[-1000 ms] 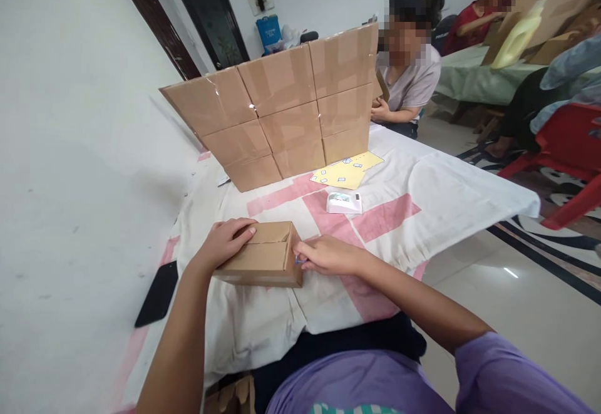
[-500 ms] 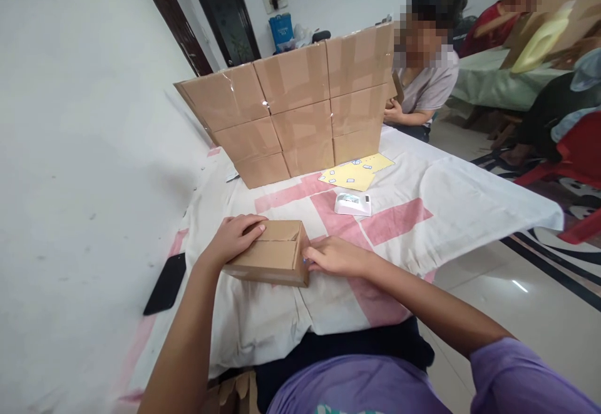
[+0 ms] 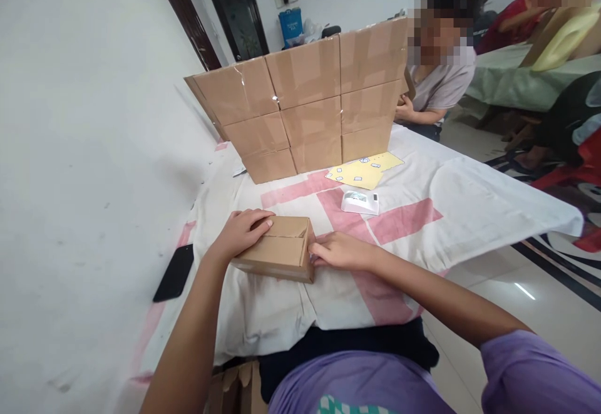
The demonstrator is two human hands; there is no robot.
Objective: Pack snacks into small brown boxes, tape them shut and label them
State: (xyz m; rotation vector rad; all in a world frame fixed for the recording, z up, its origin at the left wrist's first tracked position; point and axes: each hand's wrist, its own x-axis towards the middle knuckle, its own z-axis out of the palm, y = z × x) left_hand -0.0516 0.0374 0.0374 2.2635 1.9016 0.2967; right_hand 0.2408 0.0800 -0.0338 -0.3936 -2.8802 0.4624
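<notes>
A small closed cardboard box [image 3: 282, 246] lies on the cloth-covered table in front of me. My left hand [image 3: 243, 231] grips its left end from above, thumb on the top face and fingers over the far edge. At the box's right end, the bent fingers of my right hand [image 3: 339, 251] press together against the side. Whatever those fingertips may hold is hidden. A white device with a small dark window [image 3: 360, 202] stands beyond my right hand. Behind it lies a yellow sheet with small printed pictures [image 3: 364, 173].
A wall of taped cardboard boxes [image 3: 310, 104] stands across the table's far side. One black phone [image 3: 174, 273] rests by the left wall. Behind the boxes at the right sits a person [image 3: 444, 82]; another person [image 3: 511, 19] is at a further table. The white tablecloth [image 3: 488, 195] has pink patches.
The whole view has shifted slightly, so things appear a little further right. Both hands keep their places on the box, with the right fingers turned a little at its end.
</notes>
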